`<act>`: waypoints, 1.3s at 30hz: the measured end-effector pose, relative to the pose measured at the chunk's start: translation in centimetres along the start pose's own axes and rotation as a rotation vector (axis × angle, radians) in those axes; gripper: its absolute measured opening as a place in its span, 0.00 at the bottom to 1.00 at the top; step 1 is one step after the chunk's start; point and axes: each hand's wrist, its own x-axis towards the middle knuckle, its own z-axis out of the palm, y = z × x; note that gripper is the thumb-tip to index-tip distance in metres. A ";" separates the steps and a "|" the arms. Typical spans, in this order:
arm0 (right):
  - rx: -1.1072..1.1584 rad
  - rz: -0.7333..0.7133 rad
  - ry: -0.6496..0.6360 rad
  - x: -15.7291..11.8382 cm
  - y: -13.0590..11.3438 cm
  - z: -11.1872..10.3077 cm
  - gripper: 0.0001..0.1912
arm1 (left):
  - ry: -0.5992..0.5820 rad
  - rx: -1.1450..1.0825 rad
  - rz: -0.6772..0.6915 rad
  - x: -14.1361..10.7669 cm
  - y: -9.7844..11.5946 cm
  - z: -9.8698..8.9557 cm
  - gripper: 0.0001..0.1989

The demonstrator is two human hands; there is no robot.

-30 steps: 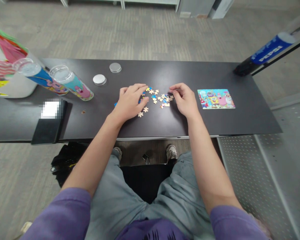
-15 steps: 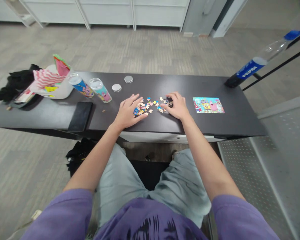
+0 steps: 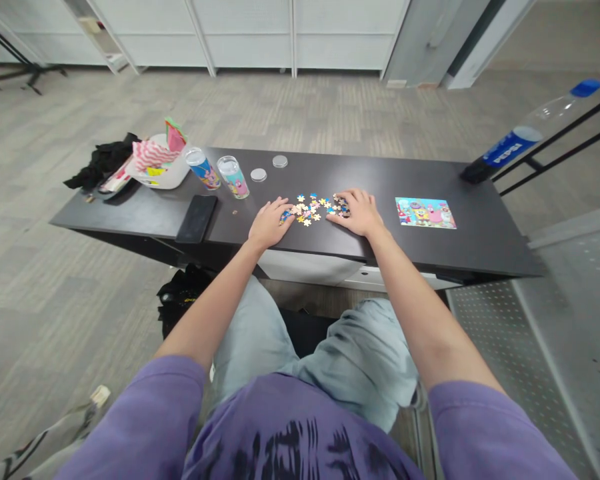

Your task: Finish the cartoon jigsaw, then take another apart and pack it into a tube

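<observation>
A loose pile of small jigsaw puzzle pieces point(image 3: 307, 213) lies on the dark tabletop point(image 3: 300, 241) between my hands. My left hand point(image 3: 271, 223) rests palm down at the pile's left edge, fingers stretched out and touching pieces. At the right edge, my right hand point(image 3: 360, 212) lies over more pieces with its fingers spread and slightly curved. Some pieces are hidden under the fingers. To the right of my right hand lies a colourful cartoon picture card point(image 3: 425, 213), flat on the table.
Two clear cartoon-printed canisters point(image 3: 203, 169) stand left, with two round silver lids point(image 3: 259, 175) beside them. A black phone-like slab point(image 3: 197, 219) lies near the front edge. A white basket point(image 3: 167, 177) holds striped cloth. A Pepsi bottle point(image 3: 505, 149) stands at the right end.
The view has swung left, so table things appear farther right. My left hand has drawn slightly back from the pieces, and the pile's middle shows more. Both hands stay at the pile.
</observation>
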 end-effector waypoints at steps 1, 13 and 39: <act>-0.008 0.007 -0.002 -0.1 -0.1 -0.1 0.45 | 0.001 -0.015 -0.001 -0.1 0.0 0.0 0.24; 0.053 -0.031 -0.048 0.4 -2.1 1.3 0.34 | 0.027 -0.122 -0.023 1.8 1.6 2.2 0.25; 0.036 -0.055 -0.225 0.3 -6.7 2.3 0.77 | -0.215 -0.178 0.049 1.0 4.4 0.2 0.31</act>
